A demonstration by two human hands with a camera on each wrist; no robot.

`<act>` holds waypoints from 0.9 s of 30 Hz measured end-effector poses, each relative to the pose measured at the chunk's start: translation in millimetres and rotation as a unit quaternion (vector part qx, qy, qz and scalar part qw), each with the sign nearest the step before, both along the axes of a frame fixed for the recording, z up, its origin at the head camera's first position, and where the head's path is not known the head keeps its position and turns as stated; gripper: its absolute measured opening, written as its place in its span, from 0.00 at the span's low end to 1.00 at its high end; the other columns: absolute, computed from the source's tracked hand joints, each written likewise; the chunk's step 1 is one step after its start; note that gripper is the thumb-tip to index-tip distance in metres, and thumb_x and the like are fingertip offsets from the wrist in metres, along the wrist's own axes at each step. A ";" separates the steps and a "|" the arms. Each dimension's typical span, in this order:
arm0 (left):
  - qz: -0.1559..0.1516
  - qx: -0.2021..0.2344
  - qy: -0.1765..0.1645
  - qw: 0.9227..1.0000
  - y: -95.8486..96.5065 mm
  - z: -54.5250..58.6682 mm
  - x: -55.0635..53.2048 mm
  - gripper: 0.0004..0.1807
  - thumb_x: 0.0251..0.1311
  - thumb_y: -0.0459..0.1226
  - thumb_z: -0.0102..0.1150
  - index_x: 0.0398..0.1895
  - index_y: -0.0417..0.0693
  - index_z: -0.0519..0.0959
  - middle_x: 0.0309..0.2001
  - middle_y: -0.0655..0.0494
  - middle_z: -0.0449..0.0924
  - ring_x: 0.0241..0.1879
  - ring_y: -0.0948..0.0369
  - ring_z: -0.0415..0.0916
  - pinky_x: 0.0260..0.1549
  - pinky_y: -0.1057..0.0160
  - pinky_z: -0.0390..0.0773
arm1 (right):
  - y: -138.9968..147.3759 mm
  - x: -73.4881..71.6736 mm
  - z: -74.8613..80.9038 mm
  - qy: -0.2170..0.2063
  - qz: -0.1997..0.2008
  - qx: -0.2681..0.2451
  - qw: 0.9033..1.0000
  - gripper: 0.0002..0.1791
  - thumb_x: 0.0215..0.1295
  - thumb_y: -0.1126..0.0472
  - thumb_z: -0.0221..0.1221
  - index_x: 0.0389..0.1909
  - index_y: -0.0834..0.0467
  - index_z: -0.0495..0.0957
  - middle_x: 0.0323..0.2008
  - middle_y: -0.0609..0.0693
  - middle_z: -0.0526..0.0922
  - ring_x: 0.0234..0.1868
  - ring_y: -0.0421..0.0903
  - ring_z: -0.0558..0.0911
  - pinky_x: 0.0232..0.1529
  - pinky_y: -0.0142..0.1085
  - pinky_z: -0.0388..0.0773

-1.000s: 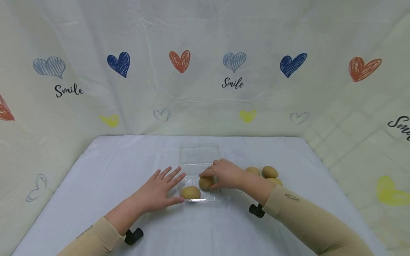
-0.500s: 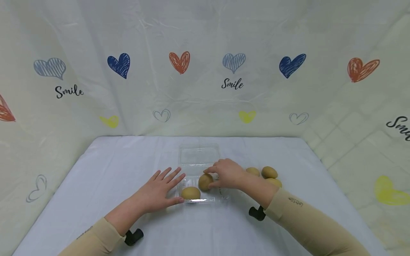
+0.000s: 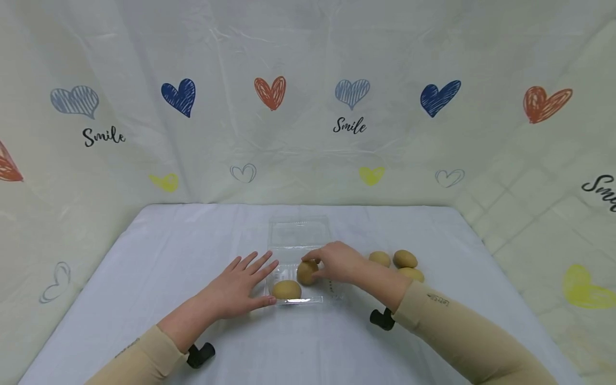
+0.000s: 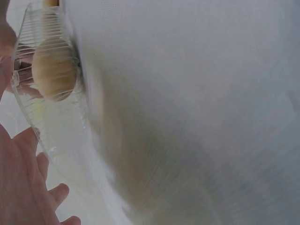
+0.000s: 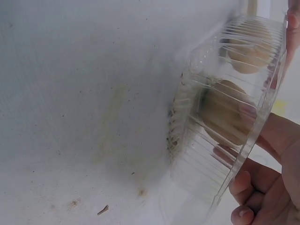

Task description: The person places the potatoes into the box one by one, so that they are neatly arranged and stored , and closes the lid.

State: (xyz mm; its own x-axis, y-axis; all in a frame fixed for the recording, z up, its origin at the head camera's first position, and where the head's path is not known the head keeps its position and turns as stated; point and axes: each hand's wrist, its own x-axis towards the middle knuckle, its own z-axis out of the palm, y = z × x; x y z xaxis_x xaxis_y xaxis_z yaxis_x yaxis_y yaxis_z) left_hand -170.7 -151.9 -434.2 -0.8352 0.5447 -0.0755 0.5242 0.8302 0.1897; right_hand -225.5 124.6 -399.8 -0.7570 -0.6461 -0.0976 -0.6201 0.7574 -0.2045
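A clear plastic clamshell box [image 3: 298, 301] lies with its lid [image 3: 299, 233] folded back. Inside its near left part sits a yellowish-brown, potato-like oval [image 3: 287, 290]. Right of it and farther back, my right hand [image 3: 340, 262] pinches a browner, potato-like oval [image 3: 306, 274] between thumb and fingers. The right wrist view shows that oval [image 5: 227, 112] behind the ribbed clear wall, thumb and fingers around it. My left hand [image 3: 236, 291] is spread flat at the box's left side, thumb at the front left corner; the left wrist view shows its fingers [image 4: 61, 192] extended beside the wall.
Several more brown ovals [image 3: 405, 259] lie on the white cloth [image 3: 313, 353] to the right, beyond my right forearm. Behind the table hangs a pale curtain [image 3: 308, 144] printed with hearts. Dark wrist devices [image 3: 382, 319] hang under both wrists.
The browner oval has shifted slightly left and back inside the box, with my right hand still at it. My left hand has stayed in place.
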 end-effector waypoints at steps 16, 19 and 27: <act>-0.007 0.000 -0.001 1.000 -2.3 -0.9 -0.7 0.49 0.60 0.75 0.39 0.80 0.63 0.51 0.80 0.59 0.41 0.77 0.47 0.43 0.71 0.38 0.47 | -26.7 -4.1 -1.0 0.000 0.012 0.037 0.999 0.24 0.63 0.51 0.68 0.60 0.44 0.80 0.50 0.41 0.85 0.49 0.43 0.83 0.54 0.41 0.78; -0.008 0.002 0.000 1.000 -2.6 -0.5 -0.2 0.49 0.60 0.75 0.39 0.80 0.63 0.50 0.80 0.59 0.41 0.77 0.47 0.43 0.71 0.38 0.47 | -31.5 -5.2 -2.1 0.005 0.019 0.043 0.999 0.24 0.63 0.51 0.68 0.61 0.43 0.80 0.51 0.41 0.85 0.49 0.43 0.83 0.54 0.41 0.79; -0.010 0.006 0.006 1.000 -3.4 0.0 0.1 0.48 0.60 0.74 0.39 0.80 0.63 0.51 0.80 0.60 0.41 0.77 0.47 0.42 0.71 0.39 0.46 | -43.1 -7.2 -4.1 0.002 0.031 0.037 0.999 0.24 0.64 0.51 0.67 0.61 0.43 0.79 0.51 0.39 0.85 0.48 0.41 0.83 0.53 0.40 0.79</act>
State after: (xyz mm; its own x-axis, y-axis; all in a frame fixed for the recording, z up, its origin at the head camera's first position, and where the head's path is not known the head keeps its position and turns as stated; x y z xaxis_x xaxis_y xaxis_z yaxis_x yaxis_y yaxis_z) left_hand -170.6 -155.3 -434.2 -0.8244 0.5628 -0.0597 0.5437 0.8169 0.1926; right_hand -232.7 81.5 -404.0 -0.7160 -0.6833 -0.1430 -0.6675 0.7300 -0.1467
